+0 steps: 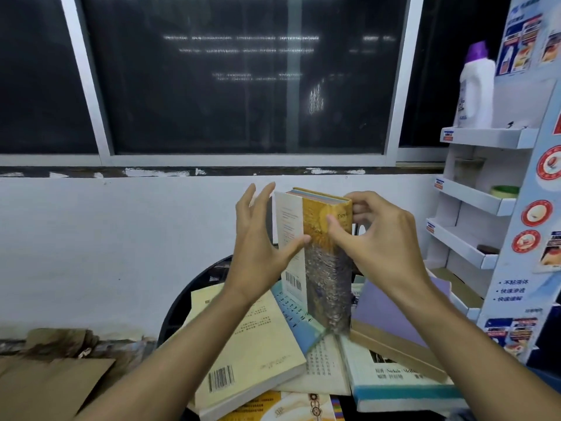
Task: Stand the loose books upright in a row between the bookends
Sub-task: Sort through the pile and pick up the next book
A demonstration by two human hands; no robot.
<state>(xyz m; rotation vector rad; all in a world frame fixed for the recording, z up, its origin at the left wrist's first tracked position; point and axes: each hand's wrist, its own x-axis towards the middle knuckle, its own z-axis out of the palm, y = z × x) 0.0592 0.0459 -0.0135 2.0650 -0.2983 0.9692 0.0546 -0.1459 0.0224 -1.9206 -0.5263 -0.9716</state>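
Here the right hand (373,238) grasps the painted book (321,268) near its top, thumb pressed on the yellow cover and fingers curled round the far side of the spine. The left hand (258,238) is released, its fingers straight and spread beside the book. Only its thumb tip touches, where the white flap meets the cover.

The painted book stands upright, tilted a little, with its lower edge resting on a heap of loose books that lie flat. Under the left wrist lies a cream book (252,338) with a barcode. A pale blue book (296,317) lies just beneath the standing one. Under the right forearm a lilac book (391,317) lies slanted over a blue-edged book (394,387).

The heap covers a dark round bench (179,308). To the right stands a white display rack (485,202), and on its top shelf is a white bottle (475,86) with a purple cap. Flattened cardboard (51,381) lies at the lower left. Behind everything, a dark window (243,86) sits above a pale wall.
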